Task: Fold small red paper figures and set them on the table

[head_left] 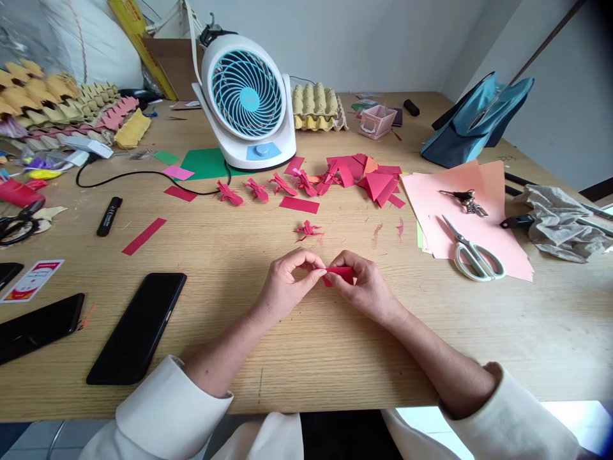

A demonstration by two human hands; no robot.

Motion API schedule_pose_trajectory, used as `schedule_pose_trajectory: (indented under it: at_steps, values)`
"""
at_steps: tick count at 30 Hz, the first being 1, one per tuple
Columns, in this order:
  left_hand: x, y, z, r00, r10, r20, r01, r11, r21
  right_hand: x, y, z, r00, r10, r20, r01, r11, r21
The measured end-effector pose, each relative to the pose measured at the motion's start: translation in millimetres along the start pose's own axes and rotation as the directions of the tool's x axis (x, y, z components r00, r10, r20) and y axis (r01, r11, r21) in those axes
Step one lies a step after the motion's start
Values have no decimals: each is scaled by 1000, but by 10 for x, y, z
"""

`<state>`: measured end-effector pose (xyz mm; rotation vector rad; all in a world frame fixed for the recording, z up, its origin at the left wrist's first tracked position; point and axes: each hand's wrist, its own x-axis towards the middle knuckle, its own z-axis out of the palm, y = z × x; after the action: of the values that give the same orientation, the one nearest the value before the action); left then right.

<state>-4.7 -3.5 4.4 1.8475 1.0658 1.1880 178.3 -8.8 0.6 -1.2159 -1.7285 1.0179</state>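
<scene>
A small folded piece of red paper (341, 275) is held between my two hands, low over the middle of the table. My left hand (293, 279) pinches its left end with thumb and index finger. At its right side, my right hand (363, 284) grips the paper between thumb and fingers. Just beyond my hands lies one small red folded paper figure (308, 230). Farther back, several more red figures (257, 190) sit in a row, ending near a heap of red paper pieces (378, 182). A flat red strip (299, 204) lies in front of that row.
A white fan (248, 96) stands at the back. Scissors (479, 259) and keys lie on pink sheets (431, 198) at right. A black phone (138, 329), a marker (110, 216) and a red strip (144, 236) are at left. Egg trays (318, 105) stand behind.
</scene>
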Motion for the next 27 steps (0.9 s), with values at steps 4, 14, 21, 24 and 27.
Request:
schedule_pose_trajectory:
  at_steps: [4,14,21,24,27]
  values:
    - [-3,23,-20,997,73,27,-75,995,63,1,0,-5,1000,-18,10,18,1000,10]
    - [3,-16,-2,1000,-14,26,17,994,-110,16,10,-7,1000,-7,19,5,995,98]
    - [11,-16,-7,991,-123,60,128,988,-86,39,-30,-26,994,92,65,-99,988,115]
    - [13,-13,0,987,-144,72,146,989,-24,29,-41,-19,993,93,78,-101,989,105]
    - [3,-11,3,982,-167,84,169,985,-19,22,-52,-15,989,108,96,-119,985,123]
